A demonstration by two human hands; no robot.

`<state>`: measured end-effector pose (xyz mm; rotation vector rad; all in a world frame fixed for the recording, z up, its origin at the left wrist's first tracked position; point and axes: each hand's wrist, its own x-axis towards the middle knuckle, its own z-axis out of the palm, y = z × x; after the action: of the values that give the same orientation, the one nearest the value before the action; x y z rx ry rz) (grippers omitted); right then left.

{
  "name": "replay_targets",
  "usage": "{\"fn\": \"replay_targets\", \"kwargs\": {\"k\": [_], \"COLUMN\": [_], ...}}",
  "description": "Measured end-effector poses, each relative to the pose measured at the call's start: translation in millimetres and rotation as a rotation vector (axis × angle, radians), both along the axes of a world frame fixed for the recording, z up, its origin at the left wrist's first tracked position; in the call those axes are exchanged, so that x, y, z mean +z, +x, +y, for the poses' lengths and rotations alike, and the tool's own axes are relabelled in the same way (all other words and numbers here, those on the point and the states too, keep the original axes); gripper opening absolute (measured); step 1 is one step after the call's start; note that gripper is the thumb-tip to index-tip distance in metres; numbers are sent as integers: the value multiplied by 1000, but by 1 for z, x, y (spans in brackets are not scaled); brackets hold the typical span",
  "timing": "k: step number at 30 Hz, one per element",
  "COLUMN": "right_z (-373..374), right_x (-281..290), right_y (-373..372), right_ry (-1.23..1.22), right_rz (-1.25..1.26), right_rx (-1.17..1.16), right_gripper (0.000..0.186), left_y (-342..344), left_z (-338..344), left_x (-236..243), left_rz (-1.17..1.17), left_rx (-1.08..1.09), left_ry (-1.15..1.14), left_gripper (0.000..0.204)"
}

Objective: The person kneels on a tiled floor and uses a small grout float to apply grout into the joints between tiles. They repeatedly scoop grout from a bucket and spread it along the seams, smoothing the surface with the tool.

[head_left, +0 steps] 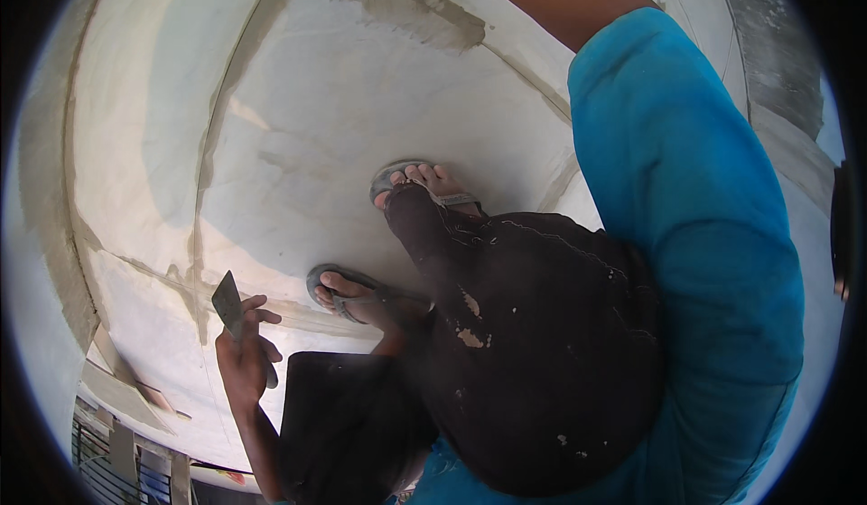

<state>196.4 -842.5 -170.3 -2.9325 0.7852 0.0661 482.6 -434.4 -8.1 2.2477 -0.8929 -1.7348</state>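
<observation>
Bright blue sleeve [686, 234]; dark brown trousers [542, 351] flecked pale; grey sandals [397, 180]; whitish floor [361, 98].

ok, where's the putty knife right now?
Head view, lower left: the putty knife is gripped in the left hand, blade up, left of the sandalled foot.

Pale tiled floor [361, 98] with grey mortar-smeared joints [424, 17], daylit.

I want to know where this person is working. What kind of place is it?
Probably a building site: large pale floor tiles with wet grey mortar in the joints, and the left hand holds a flat scraper.
</observation>
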Motion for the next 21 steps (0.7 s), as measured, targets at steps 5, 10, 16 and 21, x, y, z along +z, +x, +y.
{"fn": "replay_targets", "kwargs": {"k": [5, 10, 16, 21], "right_z": [83, 173, 223, 269], "right_x": [17, 32, 21, 11], "right_y": [-126, -195, -159, -123], "right_ry": [137, 121, -6, 202], "right_rz": [-119, 3, -117, -310], "right_rx": [59, -208, -815, -849], "right_gripper": [28, 35, 36, 31], "left_y": [6, 0, -4, -1], "left_z": [6, -7, -12, -11], "left_x": [-10, -13, -17, -22], "left_rz": [17, 10, 14, 30], "left_rx": [2, -43, -101, -111], "left_ry": [4, 34, 26, 27], "left_gripper": [44, 44, 44, 44]}}
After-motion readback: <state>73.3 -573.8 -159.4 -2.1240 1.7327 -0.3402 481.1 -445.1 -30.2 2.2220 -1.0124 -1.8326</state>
